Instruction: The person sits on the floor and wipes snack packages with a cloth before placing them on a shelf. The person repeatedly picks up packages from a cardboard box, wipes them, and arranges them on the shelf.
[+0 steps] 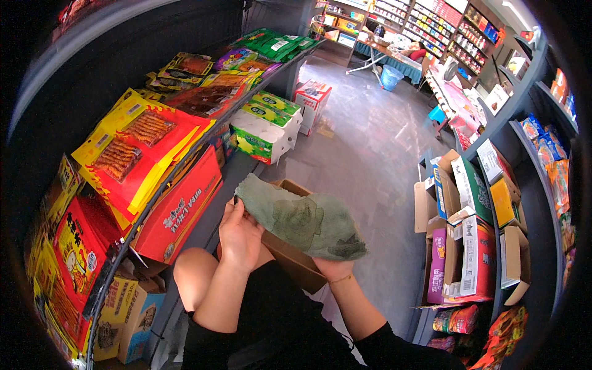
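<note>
A grey-green cloth (296,222) with darker damp patches is spread between my two hands. At its left end, the fingers of my left hand (240,233) grip the edge. My right hand (334,268) is under the right end, its fingers hidden by the fabric. Below the cloth, in front of my knees, stands a cardboard box (296,262); the cloth covers most of its opening, so what is inside cannot be seen.
At left, a shelf holds red and yellow snack packets (148,148), with a red noodle carton (180,212) below. Toilet paper packs (266,125) and a red-white box (312,104) stand farther along. Opened cartons (467,259) line the right shelf. A table (377,46) and blue bin (391,77) are beyond.
</note>
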Available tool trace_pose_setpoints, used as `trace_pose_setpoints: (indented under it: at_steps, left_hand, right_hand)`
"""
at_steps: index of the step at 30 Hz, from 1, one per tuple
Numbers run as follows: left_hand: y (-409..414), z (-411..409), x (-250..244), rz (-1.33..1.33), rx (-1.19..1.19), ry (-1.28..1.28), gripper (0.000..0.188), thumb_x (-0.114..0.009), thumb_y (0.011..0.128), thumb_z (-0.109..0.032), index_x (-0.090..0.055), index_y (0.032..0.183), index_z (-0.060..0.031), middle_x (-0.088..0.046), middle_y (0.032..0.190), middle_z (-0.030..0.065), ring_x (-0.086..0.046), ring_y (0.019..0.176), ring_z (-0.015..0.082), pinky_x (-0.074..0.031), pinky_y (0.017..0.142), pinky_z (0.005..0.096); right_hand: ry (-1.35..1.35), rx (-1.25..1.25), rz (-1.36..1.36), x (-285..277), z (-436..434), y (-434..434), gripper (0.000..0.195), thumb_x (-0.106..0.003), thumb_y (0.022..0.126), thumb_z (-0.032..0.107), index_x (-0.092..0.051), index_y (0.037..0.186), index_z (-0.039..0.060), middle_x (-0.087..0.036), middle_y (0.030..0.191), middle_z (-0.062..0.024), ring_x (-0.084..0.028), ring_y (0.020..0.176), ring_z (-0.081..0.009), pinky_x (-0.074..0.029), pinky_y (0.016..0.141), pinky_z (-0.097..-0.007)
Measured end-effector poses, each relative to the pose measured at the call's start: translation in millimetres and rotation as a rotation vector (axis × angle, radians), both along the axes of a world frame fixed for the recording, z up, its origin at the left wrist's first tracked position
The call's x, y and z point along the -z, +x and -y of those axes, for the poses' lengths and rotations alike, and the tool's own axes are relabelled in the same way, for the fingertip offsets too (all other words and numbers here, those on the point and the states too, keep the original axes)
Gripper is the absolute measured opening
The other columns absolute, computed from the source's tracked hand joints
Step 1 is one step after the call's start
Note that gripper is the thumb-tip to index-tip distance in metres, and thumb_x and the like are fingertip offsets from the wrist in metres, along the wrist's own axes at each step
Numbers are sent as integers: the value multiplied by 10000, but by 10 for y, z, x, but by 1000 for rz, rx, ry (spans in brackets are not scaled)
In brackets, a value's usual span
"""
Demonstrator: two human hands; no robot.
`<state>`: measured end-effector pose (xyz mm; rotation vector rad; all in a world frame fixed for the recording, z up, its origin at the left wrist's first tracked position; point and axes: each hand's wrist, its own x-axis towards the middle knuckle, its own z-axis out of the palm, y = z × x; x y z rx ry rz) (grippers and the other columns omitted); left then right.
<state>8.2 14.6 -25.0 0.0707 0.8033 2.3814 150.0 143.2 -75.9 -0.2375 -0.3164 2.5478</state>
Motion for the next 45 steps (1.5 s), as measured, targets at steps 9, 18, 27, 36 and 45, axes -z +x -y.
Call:
trace_pose_setpoints:
  at_steps: [9, 18, 27, 36, 45]
  left_hand:
    - [-146, 86, -64, -327, -75, -207, 82, -471, 981, -218, -491, 1006, -142, -543, 877, -48, -500, 768, 57, -405, 702, 226]
    - [-190, 87, 24, -1036, -267, -803, 123, -574, 895, -102, -517, 957, -12, -541, 865, 124, -535, 864, 280, -426, 810, 343]
    - [-130, 61, -28, -1131, -337, -807, 115, -593, 870, -90, -522, 924, -17, -556, 870, 124, -541, 839, 290, -429, 765, 361]
    - [-153, 91, -62, -1014, -329, -926, 136, -588, 882, -99, -491, 935, -21, -581, 786, 127, -576, 736, 264, -450, 712, 357]
    - [-282, 160, -71, -847, -343, -803, 228, -609, 853, -2, -456, 1017, -39, -581, 700, 57, -513, 655, 74, -420, 611, 244]
  right_hand:
    - [80, -311, 226, 345, -252, 185, 491, -456, 943, 364, -430, 1342, 80, -499, 1302, -117, -474, 1206, -284, -418, 980, -477]
    - [116, -374, 626, 762, -336, 209, 249, -495, 918, 95, -571, 1149, 41, -612, 1070, -82, -615, 963, -206, -525, 842, -381]
    - [745, -146, 933, 1209, -411, 188, 96, -573, 901, 157, -595, 917, 66, -593, 809, 13, -555, 712, -97, -455, 613, -267]
    - [315, -2, 712, 1205, -657, 227, 129, -443, 957, 172, -510, 1050, 112, -517, 736, 4, -548, 651, -167, -492, 600, -336]
    - [859, -62, 486, 258, -586, 126, 487, -543, 763, -133, -514, 1230, 0, -594, 1141, -89, -576, 1040, -186, -464, 898, -297]
